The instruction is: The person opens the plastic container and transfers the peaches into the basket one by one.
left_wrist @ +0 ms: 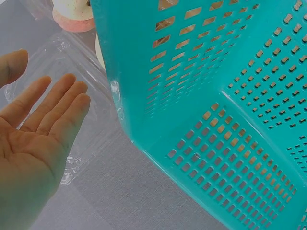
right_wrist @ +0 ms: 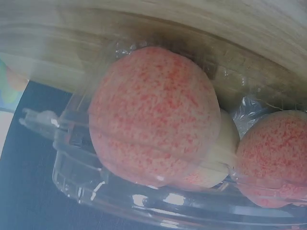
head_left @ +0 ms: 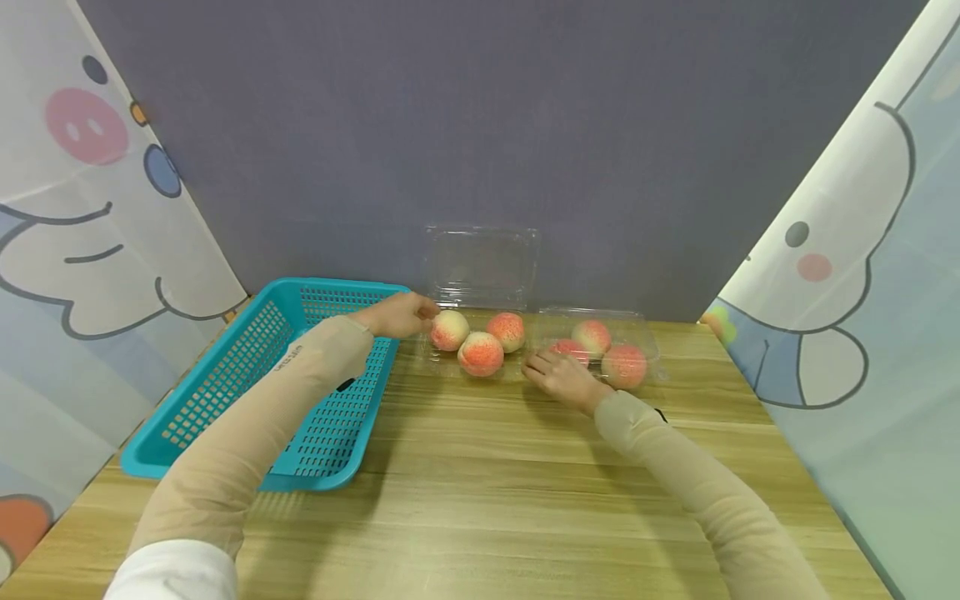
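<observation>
My left hand [head_left: 405, 315] is beside the leftmost peach [head_left: 448, 331] in an open clear plastic box [head_left: 482, 265], whose lid stands up behind. In the left wrist view, this hand [left_wrist: 41, 122] has extended fingers and an empty palm. Two more peaches, a right one [head_left: 506, 332] and a front one [head_left: 481, 355], sit in the same box. My right hand [head_left: 561, 379] lies between the two boxes, fingertips near the open box's right edge; whether they touch it is unclear. Beside it, a covered clear box [head_left: 652, 333] holds three peaches, including a large reddish one [right_wrist: 153, 115].
A turquoise perforated basket [head_left: 367, 433] stands on the left, under my left forearm. Both boxes rest on the wooden table [head_left: 480, 483] near its back edge, against a grey partition [head_left: 480, 125]. Cartoon-printed curtains [head_left: 840, 275] hang at both sides.
</observation>
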### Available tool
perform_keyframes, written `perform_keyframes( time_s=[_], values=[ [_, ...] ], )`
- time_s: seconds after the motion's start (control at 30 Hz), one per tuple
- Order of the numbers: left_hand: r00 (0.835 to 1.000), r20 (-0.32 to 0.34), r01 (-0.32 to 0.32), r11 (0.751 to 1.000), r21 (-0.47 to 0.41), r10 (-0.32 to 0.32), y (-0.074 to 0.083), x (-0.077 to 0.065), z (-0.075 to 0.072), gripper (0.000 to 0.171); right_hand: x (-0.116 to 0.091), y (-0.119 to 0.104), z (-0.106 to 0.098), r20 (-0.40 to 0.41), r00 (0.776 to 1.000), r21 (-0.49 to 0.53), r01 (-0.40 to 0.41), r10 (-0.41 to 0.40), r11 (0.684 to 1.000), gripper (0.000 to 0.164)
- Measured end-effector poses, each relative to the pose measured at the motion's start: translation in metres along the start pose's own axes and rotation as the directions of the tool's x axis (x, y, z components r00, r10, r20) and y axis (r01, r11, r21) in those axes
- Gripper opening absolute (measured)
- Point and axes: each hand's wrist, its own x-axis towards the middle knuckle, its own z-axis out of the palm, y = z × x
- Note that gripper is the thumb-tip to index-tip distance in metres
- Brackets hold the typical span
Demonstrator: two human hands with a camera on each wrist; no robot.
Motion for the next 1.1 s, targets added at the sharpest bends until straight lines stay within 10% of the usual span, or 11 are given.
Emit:
perform_keyframes(
  time_s=[1.1],
  values=[
    [0.998,0.055,-0.013,1.000,0.013,0.012,-0.0013,-0.0025,0.0001,0.048,0.0010,-0.0008,0.0060,-0.015,0.998,0.097,-0.062,0.064,0.993,0.024]
  ],
)
